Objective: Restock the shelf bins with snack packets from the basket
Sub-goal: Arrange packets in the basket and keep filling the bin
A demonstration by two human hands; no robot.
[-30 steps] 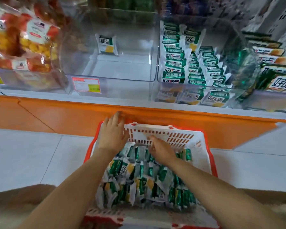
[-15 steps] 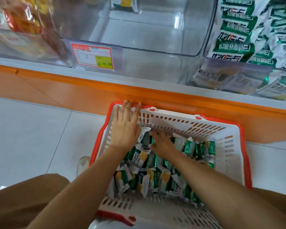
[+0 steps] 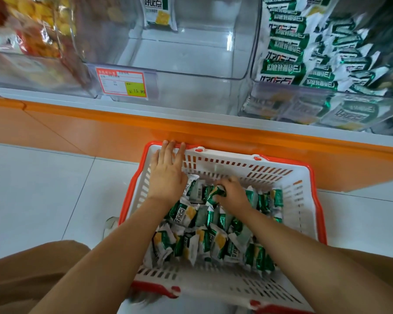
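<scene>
A white basket with a red rim (image 3: pixel 304 177) stands on the floor, holding several green-and-white snack packets (image 3: pixel 204 239). My left hand (image 3: pixel 168 175) lies flat over the basket's far left corner, fingertips on the rim. My right hand (image 3: pixel 232 192) is down among the packets at the far side, fingers curled round a green packet (image 3: pixel 217 192). Above, a clear shelf bin (image 3: pixel 191 57) holds a single packet (image 3: pixel 158 12) at its back. The bin to its right (image 3: pixel 322 91) is stacked with the same green packets.
A red and yellow price tag (image 3: pixel 122 84) hangs on the middle bin's front. The bin at the left (image 3: pixel 32 41) holds orange and yellow snack bags. An orange plinth (image 3: pixel 100 137) runs under the shelf. My knees (image 3: pixel 27 273) flank the basket on white floor tiles.
The view has dropped and moved closer to the basket. My right hand has curled its fingers round a green packet among the pile. My left hand stays at the basket's far left corner.
</scene>
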